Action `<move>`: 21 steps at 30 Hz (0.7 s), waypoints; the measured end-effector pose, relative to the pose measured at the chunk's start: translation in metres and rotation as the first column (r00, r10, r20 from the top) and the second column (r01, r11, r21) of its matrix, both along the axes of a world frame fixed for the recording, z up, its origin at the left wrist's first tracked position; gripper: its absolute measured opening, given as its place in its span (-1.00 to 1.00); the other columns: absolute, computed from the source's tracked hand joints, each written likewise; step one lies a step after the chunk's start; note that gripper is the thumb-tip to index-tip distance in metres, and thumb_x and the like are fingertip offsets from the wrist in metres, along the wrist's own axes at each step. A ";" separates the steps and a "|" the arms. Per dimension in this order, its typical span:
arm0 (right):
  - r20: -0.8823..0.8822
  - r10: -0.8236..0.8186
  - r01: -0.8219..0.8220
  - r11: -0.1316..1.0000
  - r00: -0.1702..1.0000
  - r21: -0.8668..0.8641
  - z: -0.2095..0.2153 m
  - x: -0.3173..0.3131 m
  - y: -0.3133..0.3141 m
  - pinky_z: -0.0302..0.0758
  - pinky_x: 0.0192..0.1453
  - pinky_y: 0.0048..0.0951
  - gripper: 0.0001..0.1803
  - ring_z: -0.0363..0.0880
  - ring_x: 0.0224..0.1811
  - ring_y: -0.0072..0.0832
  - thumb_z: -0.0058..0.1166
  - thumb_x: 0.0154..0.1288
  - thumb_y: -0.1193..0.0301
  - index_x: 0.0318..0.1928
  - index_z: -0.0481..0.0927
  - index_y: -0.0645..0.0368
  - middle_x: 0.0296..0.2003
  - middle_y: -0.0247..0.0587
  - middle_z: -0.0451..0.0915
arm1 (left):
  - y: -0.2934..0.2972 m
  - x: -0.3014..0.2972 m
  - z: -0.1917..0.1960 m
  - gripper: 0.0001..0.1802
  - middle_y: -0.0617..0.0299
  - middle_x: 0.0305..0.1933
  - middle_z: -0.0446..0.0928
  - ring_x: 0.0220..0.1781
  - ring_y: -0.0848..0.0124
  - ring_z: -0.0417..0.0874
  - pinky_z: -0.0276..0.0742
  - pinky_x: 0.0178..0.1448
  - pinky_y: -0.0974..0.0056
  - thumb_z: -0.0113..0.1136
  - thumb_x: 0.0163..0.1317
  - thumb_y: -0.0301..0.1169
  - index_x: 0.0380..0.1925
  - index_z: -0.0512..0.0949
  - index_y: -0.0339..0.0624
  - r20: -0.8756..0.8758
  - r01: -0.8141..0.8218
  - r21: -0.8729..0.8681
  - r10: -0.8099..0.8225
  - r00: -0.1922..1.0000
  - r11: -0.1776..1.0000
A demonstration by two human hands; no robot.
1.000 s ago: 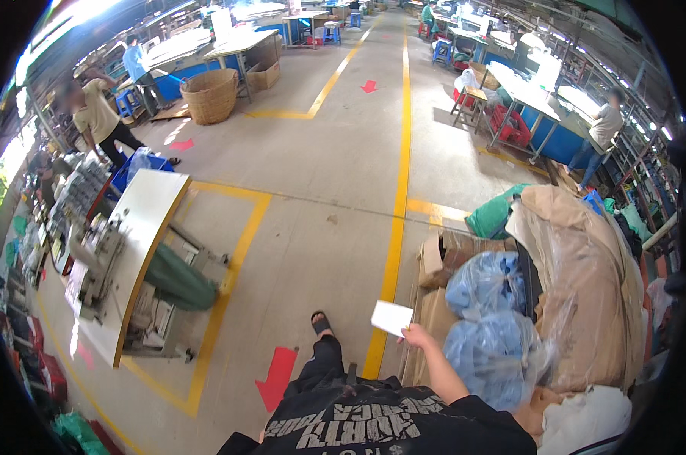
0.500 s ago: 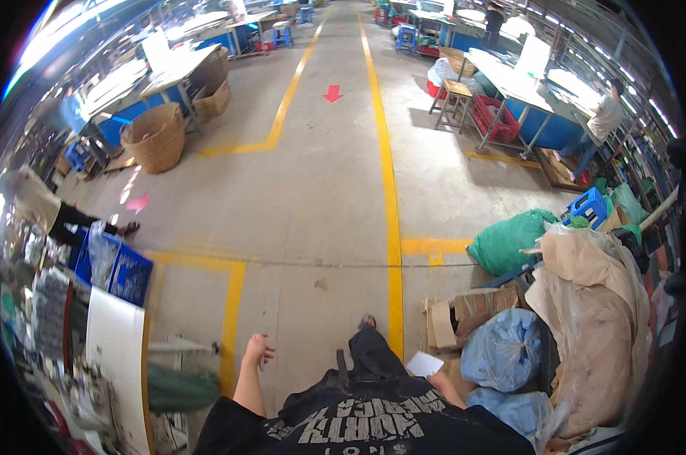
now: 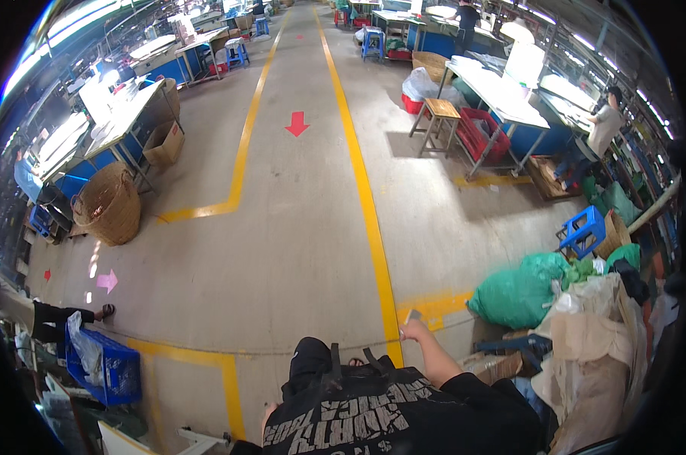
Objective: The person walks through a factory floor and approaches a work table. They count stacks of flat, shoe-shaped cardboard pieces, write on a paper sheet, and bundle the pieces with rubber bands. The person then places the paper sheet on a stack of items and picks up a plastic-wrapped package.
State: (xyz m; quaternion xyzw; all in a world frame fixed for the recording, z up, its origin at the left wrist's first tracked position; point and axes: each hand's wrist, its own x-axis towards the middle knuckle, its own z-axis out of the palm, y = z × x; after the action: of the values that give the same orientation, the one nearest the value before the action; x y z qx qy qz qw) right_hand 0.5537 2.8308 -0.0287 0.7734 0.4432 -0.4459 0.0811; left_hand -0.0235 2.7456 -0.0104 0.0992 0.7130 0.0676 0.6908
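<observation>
My right hand (image 3: 413, 329) is stretched forward over the yellow floor line, closed on a small flat white card (image 3: 413, 315) that now shows nearly edge-on. Only a sliver of my left hand (image 3: 269, 411) shows beside my black shirt; its fingers are hidden. Both arms hang over the concrete floor, and neither hand touches any other object. Nearest to the right hand is a green sack (image 3: 519, 292).
Yellow lines (image 3: 366, 205) and a red arrow (image 3: 297, 124) mark the aisle. At left stand a blue crate (image 3: 123, 364) beside a person's leg and a wicker basket (image 3: 109, 206). A blue stool (image 3: 583, 230), brown wrapped bundles (image 3: 585, 349) and a wooden stool (image 3: 438, 114) line the right.
I have moved forward along the aisle, and the baskets, tables and sacks appear closer. My right hand has swung forward with the card; my left has swung back beside my body.
</observation>
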 end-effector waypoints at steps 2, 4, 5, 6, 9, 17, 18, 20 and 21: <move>-0.087 -0.206 0.218 0.963 0.975 0.158 0.022 -0.002 0.104 0.70 0.08 -0.06 -0.58 0.81 -0.03 -0.11 0.13 0.47 0.12 -0.04 0.82 0.20 -0.25 -0.10 0.87 | 0.053 0.010 -0.008 -0.35 -0.13 -0.09 0.76 -0.33 0.06 0.75 0.56 -0.33 -0.05 -0.20 0.57 -0.04 0.52 0.34 -0.11 -0.008 0.074 -0.002 -0.074 0.997 0.997; -0.200 -0.299 0.351 0.881 0.933 0.317 0.035 -0.010 0.197 0.70 0.04 -0.08 -0.56 0.83 -0.11 -0.14 0.02 0.54 0.14 -0.01 0.81 0.22 -0.35 -0.17 0.86 | 0.119 0.014 -0.018 -0.36 -0.13 -0.08 0.77 -0.33 0.06 0.76 0.57 -0.33 -0.03 -0.18 0.57 -0.04 0.51 0.36 -0.12 -0.021 0.140 0.011 -0.140 0.990 0.990; -0.198 -0.287 0.341 0.877 0.937 0.339 0.040 -0.011 0.239 0.70 -0.02 -0.09 -0.56 0.81 -0.19 -0.17 0.01 0.55 0.14 0.00 0.80 0.23 -0.34 -0.16 0.87 | 0.155 0.014 -0.021 -0.36 -0.13 -0.08 0.77 -0.33 0.07 0.77 0.57 -0.34 -0.03 -0.17 0.57 -0.04 0.50 0.37 -0.12 -0.030 0.154 0.012 -0.153 0.988 0.988; -0.199 -0.283 0.337 0.879 0.938 0.338 0.042 -0.013 0.270 0.70 -0.09 -0.11 -0.56 0.80 -0.28 -0.19 0.00 0.56 0.15 0.02 0.79 0.24 -0.33 -0.16 0.87 | 0.194 0.011 -0.024 -0.37 -0.12 -0.08 0.78 -0.32 0.07 0.77 0.58 -0.34 -0.02 -0.16 0.58 -0.04 0.50 0.38 -0.13 -0.039 0.165 0.011 -0.165 0.986 0.986; -0.146 -0.259 0.284 0.939 0.955 0.194 0.040 -0.010 0.344 0.61 -0.41 -0.20 -0.56 0.64 -0.59 -0.30 -0.04 0.59 0.17 0.04 0.76 0.27 -0.30 -0.20 0.88 | 0.314 -0.002 -0.026 -0.38 -0.12 -0.07 0.79 -0.32 0.08 0.79 0.59 -0.35 0.00 -0.13 0.58 -0.04 0.48 0.41 -0.14 -0.048 0.137 -0.006 -0.138 0.989 0.990; -0.288 -0.415 0.466 0.874 0.863 0.139 0.017 0.007 0.463 0.42 -0.44 -0.30 -0.65 0.57 -0.51 -0.46 0.08 0.53 0.25 0.00 0.72 0.30 -0.33 -0.15 0.80 | 0.769 -0.007 0.010 -0.45 -0.03 -0.02 0.82 -0.35 0.20 0.81 0.55 -0.43 0.15 -0.19 0.63 -0.06 0.42 0.47 -0.07 -0.202 0.274 0.373 -0.210 0.956 0.887; -0.323 -0.266 0.359 0.892 0.908 0.275 0.022 0.012 0.474 0.37 -0.44 -0.33 -0.68 0.54 -0.49 -0.52 0.10 0.52 0.25 -0.06 0.73 0.27 -0.35 -0.19 0.77 | 0.828 -0.003 0.020 -0.44 -0.01 -0.01 0.82 -0.33 0.20 0.81 0.56 -0.40 0.15 -0.21 0.63 -0.07 0.43 0.47 -0.07 -0.217 0.275 0.424 -0.198 0.956 0.863; -0.302 -0.089 0.193 0.922 0.949 0.336 0.026 0.024 0.512 0.36 -0.41 -0.34 -0.68 0.54 -0.46 -0.52 0.15 0.49 0.22 -0.10 0.73 0.26 -0.39 -0.21 0.72 | 0.929 0.005 0.037 -0.43 0.01 0.00 0.81 -0.29 0.21 0.80 0.58 -0.34 0.14 -0.25 0.63 -0.08 0.45 0.45 -0.05 -0.220 0.251 0.490 -0.161 0.962 0.835; -0.285 0.001 0.108 0.924 0.958 0.367 0.026 0.032 0.535 0.35 -0.40 -0.34 -0.67 0.54 -0.45 -0.51 0.17 0.47 0.21 -0.12 0.73 0.26 -0.41 -0.22 0.69 | 0.971 0.010 0.042 -0.43 0.01 0.01 0.80 -0.27 0.21 0.80 0.59 -0.30 0.11 -0.27 0.63 -0.08 0.46 0.45 -0.05 -0.204 0.222 0.499 -0.136 0.969 0.838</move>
State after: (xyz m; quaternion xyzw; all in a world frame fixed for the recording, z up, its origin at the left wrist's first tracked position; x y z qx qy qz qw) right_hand 0.5862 3.3655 -0.0029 0.7155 0.5062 -0.4588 -0.1457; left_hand -0.0130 3.7164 0.0317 0.3528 0.7092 0.1836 0.5821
